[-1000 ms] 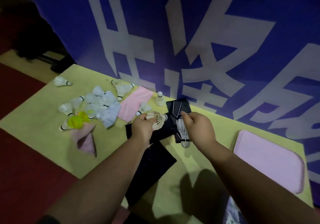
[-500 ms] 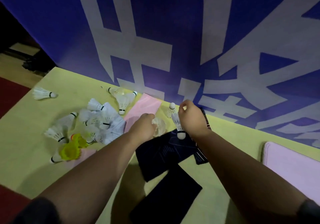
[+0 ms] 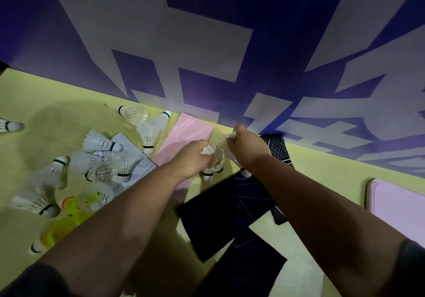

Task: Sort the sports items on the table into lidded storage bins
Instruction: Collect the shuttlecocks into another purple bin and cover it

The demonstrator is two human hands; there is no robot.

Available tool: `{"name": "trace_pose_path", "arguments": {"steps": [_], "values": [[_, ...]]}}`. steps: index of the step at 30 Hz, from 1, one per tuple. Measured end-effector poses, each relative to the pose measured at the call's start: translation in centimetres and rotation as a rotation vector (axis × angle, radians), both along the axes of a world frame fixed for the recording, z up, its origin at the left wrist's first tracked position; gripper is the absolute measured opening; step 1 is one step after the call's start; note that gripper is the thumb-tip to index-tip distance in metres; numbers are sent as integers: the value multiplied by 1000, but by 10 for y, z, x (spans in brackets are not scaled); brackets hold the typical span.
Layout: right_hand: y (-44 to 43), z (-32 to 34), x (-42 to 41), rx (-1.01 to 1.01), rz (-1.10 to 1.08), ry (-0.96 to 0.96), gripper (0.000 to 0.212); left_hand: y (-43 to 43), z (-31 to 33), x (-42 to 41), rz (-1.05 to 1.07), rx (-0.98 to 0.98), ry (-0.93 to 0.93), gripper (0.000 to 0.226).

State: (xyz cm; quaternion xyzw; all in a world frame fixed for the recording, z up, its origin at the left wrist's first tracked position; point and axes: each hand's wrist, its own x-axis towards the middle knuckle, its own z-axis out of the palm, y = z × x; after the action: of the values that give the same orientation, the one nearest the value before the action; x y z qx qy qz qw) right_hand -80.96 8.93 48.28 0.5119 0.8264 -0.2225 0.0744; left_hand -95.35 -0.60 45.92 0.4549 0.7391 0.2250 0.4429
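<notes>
Shuttlecocks, white feather, cork tips banded black: a loose pile (image 3: 103,163) on the left of the yellow-green counter (image 3: 34,94), several lying on a pale sheet (image 3: 128,141). One stray (image 3: 9,125) lies at the left edge.

Yellow shuttlecock (image 3: 66,218), translucent skirt, on the pile's near side.

Left hand (image 3: 192,157): grip curled round a bundle (image 3: 215,162) of white shuttlecocks, corks down, near the counter's back edge.

Right hand (image 3: 248,149): grip pinched on the feather rim of one shuttlecock (image 3: 245,172), cork hanging down, just beside the bundle.

Pink card (image 3: 184,136): flat, smooth, rectangular, under the left hand.

Dark sheets (image 3: 213,218): black, flat, faint line print, overlapping beneath both forearms.

Mesh sheet (image 3: 277,147): black with a diamond net pattern, behind the right hand.

Lid (image 3: 397,204): lilac, rounded corners, raised rim, on the counter's far right.

Banner (image 3: 207,44): blue, matte, with large white characters cropped too far to read.
</notes>
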Motion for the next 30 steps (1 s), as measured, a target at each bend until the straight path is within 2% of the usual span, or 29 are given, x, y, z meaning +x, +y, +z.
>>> {"name": "trace_pose_path", "arguments": {"steps": [2, 8, 10, 12, 16, 18, 22, 25, 27, 30], "values": [[-8, 10, 9, 11, -97, 110, 17, -5, 10, -2, 74, 36, -16, 6], [-50, 52, 67, 143, -213, 353, 24, -33, 55, 23, 351, 158, -59, 8], [-68, 65, 95, 209, -254, 440, 25, -40, 75, 50, 445, 167, -189, 9], [-87, 78, 126, 271, -311, 513, 28, -45, 95, 82, 493, 189, -331, 24], [-126, 104, 217, 298, -465, 592, 28, -55, 133, 166, 336, 193, -430, 48], [-146, 113, 269, 288, -561, 632, 26, -59, 149, 214, 235, 170, -442, 40], [-195, 119, 378, 333, -756, 694, 27, -75, 170, 322, -1, 140, -404, 5], [-229, 117, 453, 350, -908, 726, 26, -90, 169, 401, -145, 120, -357, 9], [-246, 109, 496, 352, -995, 702, 26, -100, 158, 445, -237, 112, -318, 3], [-263, 87, 551, 321, -984, 598, 25, -116, 129, 501, -325, 118, -206, 8]]}}
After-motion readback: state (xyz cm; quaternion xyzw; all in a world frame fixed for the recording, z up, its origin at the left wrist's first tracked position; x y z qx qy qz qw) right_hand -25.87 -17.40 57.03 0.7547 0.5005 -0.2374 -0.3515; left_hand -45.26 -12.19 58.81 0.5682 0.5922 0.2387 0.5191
